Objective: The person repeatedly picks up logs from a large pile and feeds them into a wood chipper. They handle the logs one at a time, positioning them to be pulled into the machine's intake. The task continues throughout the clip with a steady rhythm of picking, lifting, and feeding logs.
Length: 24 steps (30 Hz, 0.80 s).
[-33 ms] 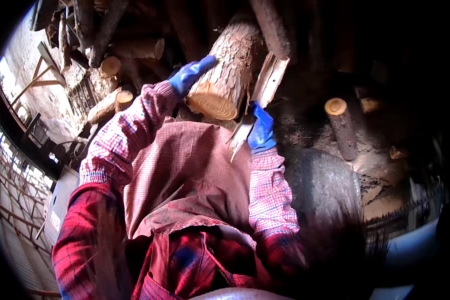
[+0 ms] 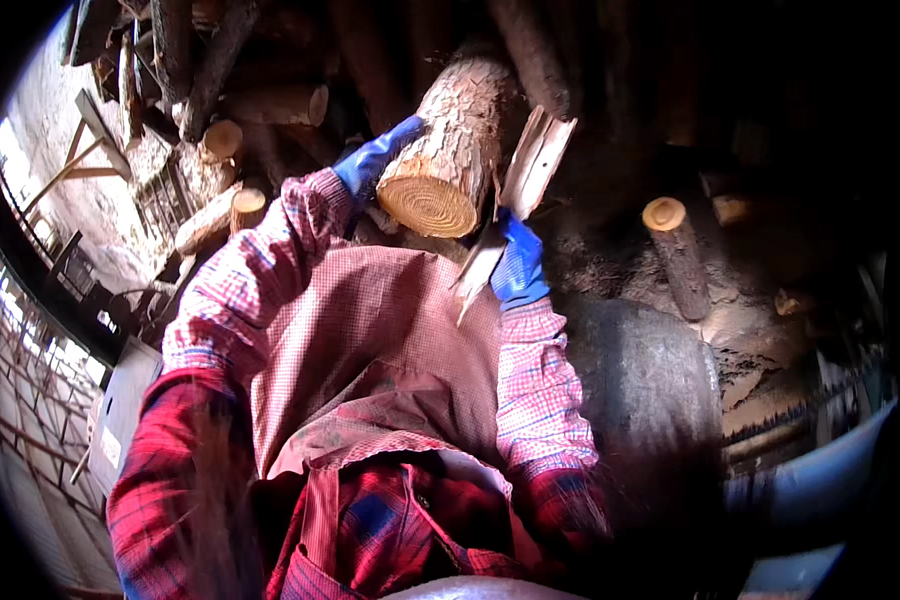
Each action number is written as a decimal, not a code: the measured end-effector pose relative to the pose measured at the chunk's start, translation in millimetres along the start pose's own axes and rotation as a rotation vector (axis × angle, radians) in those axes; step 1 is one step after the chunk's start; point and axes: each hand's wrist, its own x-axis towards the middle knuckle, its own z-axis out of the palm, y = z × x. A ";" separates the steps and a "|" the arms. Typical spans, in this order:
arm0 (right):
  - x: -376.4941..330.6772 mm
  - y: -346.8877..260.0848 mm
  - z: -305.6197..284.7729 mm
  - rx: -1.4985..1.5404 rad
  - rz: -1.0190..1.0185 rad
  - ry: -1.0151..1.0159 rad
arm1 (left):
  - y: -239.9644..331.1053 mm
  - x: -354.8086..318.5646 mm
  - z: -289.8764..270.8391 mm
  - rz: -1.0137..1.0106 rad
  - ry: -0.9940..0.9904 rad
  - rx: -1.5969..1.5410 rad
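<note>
Bark-covered log (image 2: 455, 130), likely heavy, rigid and rough, best cradled from beneath: my left hand (image 2: 380, 156) lies outstretched along it, my right hand (image 2: 520, 264) gripping a wood slab (image 2: 538, 165).

1 head-worn fisheye, facing down, near left hand (image 2: 378, 158), right hand (image 2: 519, 264).

The log (image 2: 457, 130) is thick, with flaky bark and a ringed, yellowish near end. It lies aslant, its far end in shadow. The slat (image 2: 536, 165), long, thin and pale, with a dark spot in its upper part and a splintered lower tip, slants just to the log's right.
</note>
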 end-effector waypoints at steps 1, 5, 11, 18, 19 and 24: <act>-12.0 -9.9 25.5 -0.051 0.012 0.021 | -6.3 0.5 -3.8 -0.007 -0.055 -0.108; -52.3 -19.5 16.3 -0.068 0.207 0.119 | 10.6 -36.5 52.5 -0.052 0.148 -0.215; -99.3 -90.4 -62.6 -0.698 -0.073 1.023 | 11.7 -44.1 41.4 -0.277 0.016 -0.318; -10.7 -242.2 286.1 -1.820 -1.294 0.104 | -2.6 -73.0 5.2 -0.168 0.090 -0.210; 8.1 -244.5 318.6 -1.912 -1.381 0.025 | -8.5 -70.5 -9.0 -0.171 0.128 -0.211; 47.5 -115.3 193.8 -0.920 -0.471 0.071 | -16.7 -46.2 -26.6 0.084 0.084 0.009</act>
